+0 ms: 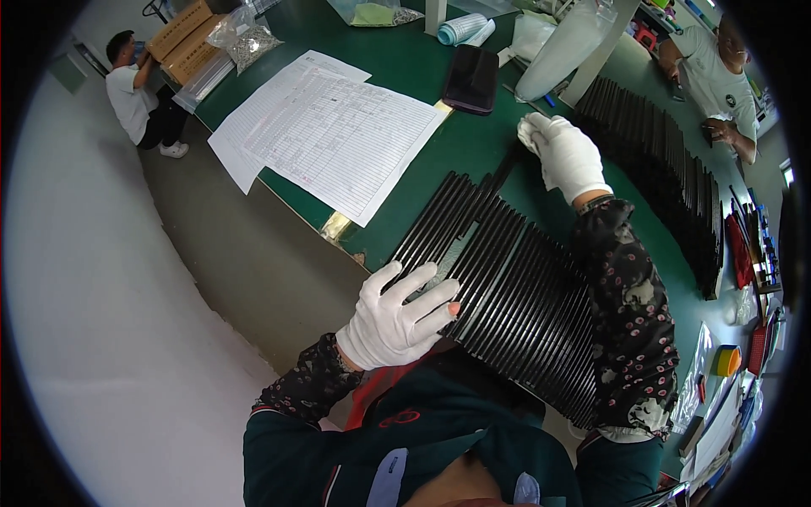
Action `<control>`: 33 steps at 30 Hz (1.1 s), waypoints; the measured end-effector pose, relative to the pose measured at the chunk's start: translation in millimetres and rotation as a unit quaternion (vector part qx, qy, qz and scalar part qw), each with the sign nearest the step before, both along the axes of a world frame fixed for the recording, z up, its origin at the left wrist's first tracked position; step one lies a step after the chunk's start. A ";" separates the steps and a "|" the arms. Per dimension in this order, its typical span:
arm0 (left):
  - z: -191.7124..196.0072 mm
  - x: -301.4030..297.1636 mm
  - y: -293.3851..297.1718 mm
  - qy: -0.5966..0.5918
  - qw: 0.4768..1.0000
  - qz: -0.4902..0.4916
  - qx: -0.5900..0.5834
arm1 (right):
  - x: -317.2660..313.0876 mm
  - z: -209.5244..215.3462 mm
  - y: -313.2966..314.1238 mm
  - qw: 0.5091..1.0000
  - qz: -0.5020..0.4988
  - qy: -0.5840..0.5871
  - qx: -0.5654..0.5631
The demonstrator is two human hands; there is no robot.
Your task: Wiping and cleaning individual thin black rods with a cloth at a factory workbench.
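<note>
Spreading my left hand [397,317] loosely open on the nearer row of black strips [536,304], I held my right hand [568,156] curled beyond that row, its grip hidden. One strip [504,171] jutted toward it; handling seemed partway, though I couldn't tell finished strips from remaining.
</note>
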State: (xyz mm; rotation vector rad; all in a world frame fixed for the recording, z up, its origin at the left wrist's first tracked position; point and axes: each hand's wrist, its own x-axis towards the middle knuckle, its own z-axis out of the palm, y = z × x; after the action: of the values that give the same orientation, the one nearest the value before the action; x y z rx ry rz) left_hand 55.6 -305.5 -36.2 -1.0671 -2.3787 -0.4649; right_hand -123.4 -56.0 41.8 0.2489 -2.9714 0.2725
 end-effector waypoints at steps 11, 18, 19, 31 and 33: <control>-10.4 1.2 -16.6 -0.029 0.986 0.101 0.127 | 12.6 0.0 -3.7 0.996 0.084 0.004 -0.020; -7.9 -7.2 -13.7 -0.047 0.989 0.071 0.117 | -15.5 -6.5 -13.5 0.988 0.047 -0.140 0.037; -8.2 -8.0 -14.1 -0.049 0.989 0.072 0.116 | -12.6 -13.0 -15.3 0.989 0.033 -0.140 -0.017; 1.0 -23.9 -11.7 -0.086 0.985 0.010 0.148 | 23.5 -15.0 -29.0 0.970 0.221 -0.103 0.009; 3.7 -24.2 -12.7 -0.070 0.993 -0.002 0.100 | 30.4 -0.9 -31.2 0.963 0.222 -0.148 0.025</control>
State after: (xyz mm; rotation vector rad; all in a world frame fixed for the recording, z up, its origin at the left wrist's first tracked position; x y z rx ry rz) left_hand 31.4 -318.2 -32.6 -0.9757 -2.3888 -0.7846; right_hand -93.0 -87.2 41.0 0.9668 -3.1796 0.3077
